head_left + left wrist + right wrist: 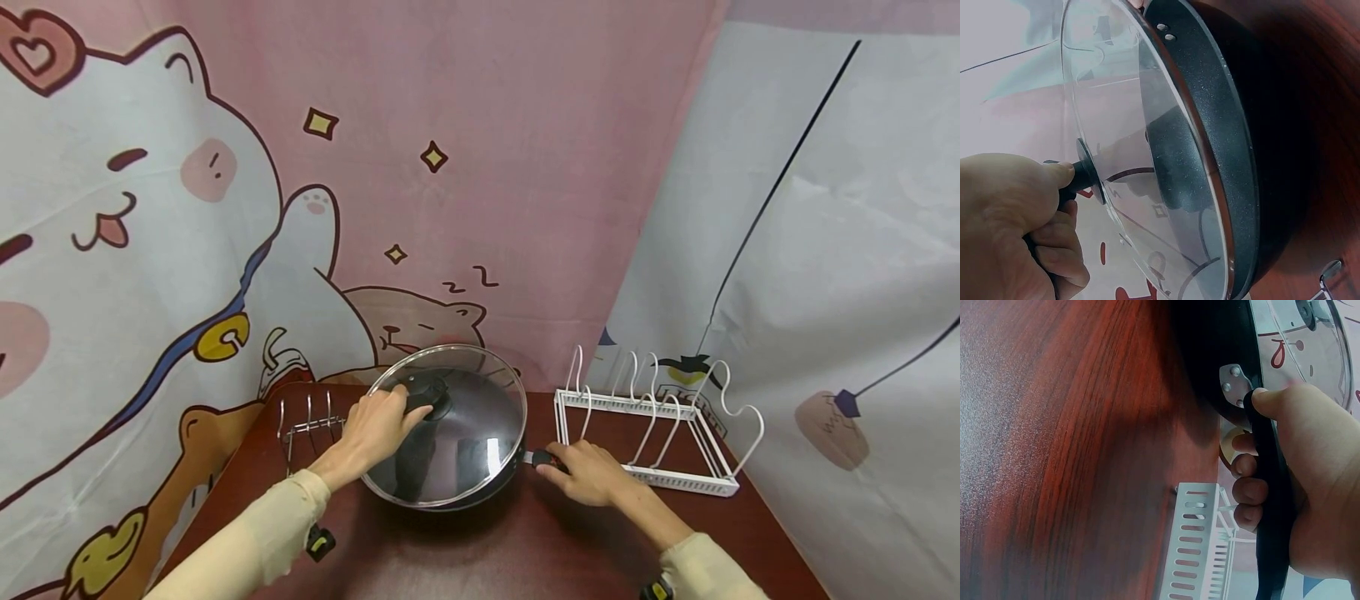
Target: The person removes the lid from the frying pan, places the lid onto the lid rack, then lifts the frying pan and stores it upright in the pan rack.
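A glass lid with a metal rim and a black knob covers the view into a dark wok-like pan. My left hand grips the knob, thumb on one side and fingers curled on the other. In the left wrist view the lid tilts away from the pan's rim, and a gap shows between them. My right hand is wrapped round the pan's long black handle, with the thumb near the riveted bracket. The pan stands on the table in front of me.
Right of the pan is a white rack with upright wire loops, close to my right hand. A small chrome wire rack stands to the left, beyond my left forearm. The dark red tabletop meets a printed cloth at the back and sides.
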A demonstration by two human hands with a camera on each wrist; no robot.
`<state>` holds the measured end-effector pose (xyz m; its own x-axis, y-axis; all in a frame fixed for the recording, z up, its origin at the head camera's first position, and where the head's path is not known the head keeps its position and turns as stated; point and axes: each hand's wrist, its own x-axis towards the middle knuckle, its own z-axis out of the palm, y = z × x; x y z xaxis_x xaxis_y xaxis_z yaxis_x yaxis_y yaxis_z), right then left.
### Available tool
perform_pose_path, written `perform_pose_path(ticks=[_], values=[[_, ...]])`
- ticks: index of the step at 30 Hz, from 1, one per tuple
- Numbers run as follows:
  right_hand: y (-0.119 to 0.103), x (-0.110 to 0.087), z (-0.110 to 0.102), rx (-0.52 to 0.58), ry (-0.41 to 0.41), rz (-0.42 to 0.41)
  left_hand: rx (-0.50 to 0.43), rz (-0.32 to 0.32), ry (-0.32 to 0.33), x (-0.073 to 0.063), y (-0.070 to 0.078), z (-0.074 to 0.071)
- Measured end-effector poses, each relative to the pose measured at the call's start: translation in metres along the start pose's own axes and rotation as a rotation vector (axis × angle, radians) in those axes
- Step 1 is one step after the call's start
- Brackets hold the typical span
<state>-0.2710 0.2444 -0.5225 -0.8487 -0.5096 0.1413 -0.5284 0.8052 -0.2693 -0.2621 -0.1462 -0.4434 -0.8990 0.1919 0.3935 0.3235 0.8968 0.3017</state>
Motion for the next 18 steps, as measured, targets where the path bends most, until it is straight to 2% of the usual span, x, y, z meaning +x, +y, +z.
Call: perform_pose_path(ticks=[11, 18], values=[[0.0007, -0.0007, 0.0015, -0.006, 0.009, 0.001, -0.047, -0.016, 0.003, 0.0000, 0.0005, 0.0002], [0.0004, -0.0009, 0.0014, 0.006, 0.001, -0.011, -0.101, -0.058, -0.017, -0.0024, -0.0002, 0.0015]])
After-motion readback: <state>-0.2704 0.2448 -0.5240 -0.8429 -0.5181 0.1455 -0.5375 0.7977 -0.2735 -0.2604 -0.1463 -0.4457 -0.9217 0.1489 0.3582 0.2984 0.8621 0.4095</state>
